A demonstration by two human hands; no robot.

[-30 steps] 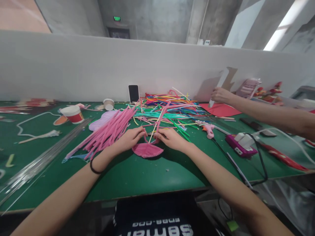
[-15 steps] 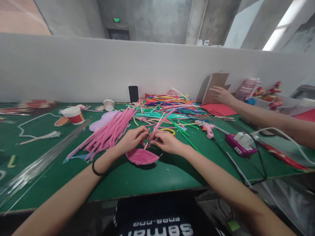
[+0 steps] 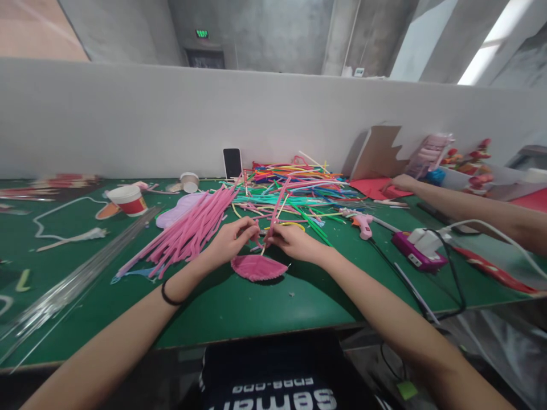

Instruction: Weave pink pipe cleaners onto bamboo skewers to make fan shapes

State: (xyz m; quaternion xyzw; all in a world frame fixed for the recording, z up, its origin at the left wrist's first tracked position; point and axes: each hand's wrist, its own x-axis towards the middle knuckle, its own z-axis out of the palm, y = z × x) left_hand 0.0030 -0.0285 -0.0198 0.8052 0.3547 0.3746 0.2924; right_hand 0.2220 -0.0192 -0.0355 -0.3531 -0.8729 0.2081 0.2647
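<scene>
Although your hands keep almost the same place, the pink fan-shaped piece (image 3: 259, 269) has shifted rightward and the pink strip (image 3: 277, 208) stands steeper, suggesting re-angling rather than release. Your right hand (image 3: 294, 241) pinches the strip narrowly; your left hand (image 3: 233, 238) has nearly closed fingertips, its hold unclear. The piece is just nearer you than both.
</scene>
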